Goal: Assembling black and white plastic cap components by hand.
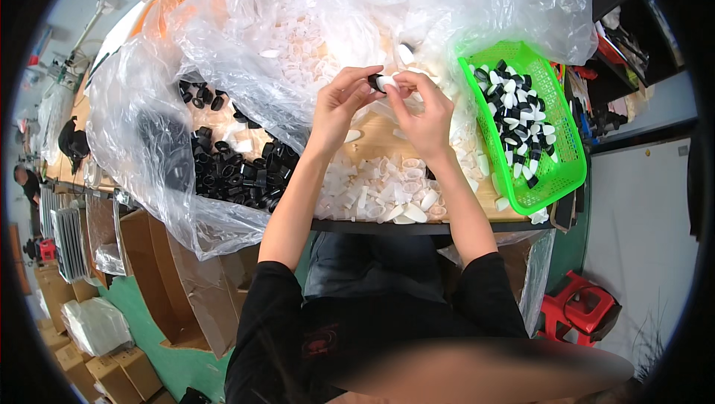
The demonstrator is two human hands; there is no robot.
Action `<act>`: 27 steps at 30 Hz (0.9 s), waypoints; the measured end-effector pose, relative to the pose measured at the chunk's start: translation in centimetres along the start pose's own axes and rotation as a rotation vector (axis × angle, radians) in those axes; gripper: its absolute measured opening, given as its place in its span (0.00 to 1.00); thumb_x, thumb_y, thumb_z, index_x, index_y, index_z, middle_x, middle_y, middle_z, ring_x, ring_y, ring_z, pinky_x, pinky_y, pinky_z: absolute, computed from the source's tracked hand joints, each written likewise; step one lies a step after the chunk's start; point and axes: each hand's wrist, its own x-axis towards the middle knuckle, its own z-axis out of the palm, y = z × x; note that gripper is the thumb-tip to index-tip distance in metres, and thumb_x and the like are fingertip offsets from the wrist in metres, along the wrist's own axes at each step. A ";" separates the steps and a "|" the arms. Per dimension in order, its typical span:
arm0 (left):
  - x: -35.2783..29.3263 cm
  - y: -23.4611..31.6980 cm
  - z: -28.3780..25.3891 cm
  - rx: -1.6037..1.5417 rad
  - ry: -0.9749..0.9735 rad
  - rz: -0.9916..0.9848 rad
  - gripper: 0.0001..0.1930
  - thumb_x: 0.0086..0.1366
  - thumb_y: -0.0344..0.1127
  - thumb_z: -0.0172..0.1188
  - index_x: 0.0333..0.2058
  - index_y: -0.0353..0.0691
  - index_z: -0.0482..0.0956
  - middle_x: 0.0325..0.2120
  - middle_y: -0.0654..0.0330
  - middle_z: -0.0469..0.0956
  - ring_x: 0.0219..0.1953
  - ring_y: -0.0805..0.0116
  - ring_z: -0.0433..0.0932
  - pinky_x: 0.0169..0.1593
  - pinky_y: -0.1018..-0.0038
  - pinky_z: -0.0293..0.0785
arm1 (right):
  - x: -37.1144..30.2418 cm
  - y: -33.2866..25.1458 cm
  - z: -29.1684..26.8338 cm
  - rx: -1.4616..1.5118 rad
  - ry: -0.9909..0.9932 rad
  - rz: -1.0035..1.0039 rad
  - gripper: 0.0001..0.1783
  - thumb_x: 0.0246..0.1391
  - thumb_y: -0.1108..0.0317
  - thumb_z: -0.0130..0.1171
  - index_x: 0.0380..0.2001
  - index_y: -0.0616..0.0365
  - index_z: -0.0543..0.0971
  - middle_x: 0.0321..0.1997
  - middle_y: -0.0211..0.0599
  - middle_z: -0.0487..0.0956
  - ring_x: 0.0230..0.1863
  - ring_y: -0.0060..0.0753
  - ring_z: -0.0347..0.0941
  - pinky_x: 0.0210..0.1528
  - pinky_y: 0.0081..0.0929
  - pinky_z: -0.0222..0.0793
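The left hand (342, 110) and the right hand (424, 113) meet above the middle of the bench (376, 148), fingertips close together around a small two-part object. The left hand's grip is narrow, thumb and fingers pinching the black cap (374, 81); the right hand's grip is narrow too, pinching the white tip (386, 83). Cap and tip touch end to end; whether they are fully seated cannot be told, since fingers cover part of both. Their shared long axis lies roughly level, running across from left to right, with the black end toward the left hand and the white end pointing toward the right hand.

Below the hands, toward the bench's near edge, loose white pieces (395, 184) lie in a heap, their long axes turned every way. Left of the left forearm is a pile of black caps (242, 177), partly ringed by a clear plastic bag (138, 132). To the right, a green basket (514, 192) stands with its long side running away from the person, leaning slightly left at the far end; inside, black-and-white pieces (514, 117) point in mixed directions. A red stool (581, 307) stands at the lower right.
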 end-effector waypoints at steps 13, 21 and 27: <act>-0.1 -1.0 0.2 0.200 0.050 0.162 0.13 0.68 0.20 0.50 0.50 0.33 0.72 0.37 0.64 0.71 0.40 0.77 0.72 0.47 0.79 0.74 | -0.7 0.2 0.6 0.169 -0.134 0.217 0.27 0.48 0.74 0.69 0.50 0.60 0.68 0.38 0.40 0.82 0.34 0.27 0.79 0.40 0.22 0.74; 0.3 -0.9 -0.3 0.156 0.095 0.090 0.11 0.66 0.20 0.50 0.46 0.32 0.72 0.34 0.64 0.72 0.38 0.77 0.72 0.46 0.79 0.73 | -0.9 0.4 0.9 0.177 -0.089 0.146 0.19 0.50 0.77 0.67 0.43 0.63 0.71 0.39 0.39 0.80 0.37 0.26 0.79 0.43 0.22 0.75; 0.1 0.0 -0.4 0.081 0.013 0.014 0.04 0.66 0.24 0.57 0.39 0.30 0.75 0.37 0.60 0.77 0.39 0.74 0.76 0.46 0.78 0.74 | -0.3 0.7 0.1 0.393 -0.168 0.303 0.13 0.51 0.78 0.66 0.38 0.64 0.74 0.39 0.34 0.79 0.39 0.23 0.77 0.43 0.20 0.73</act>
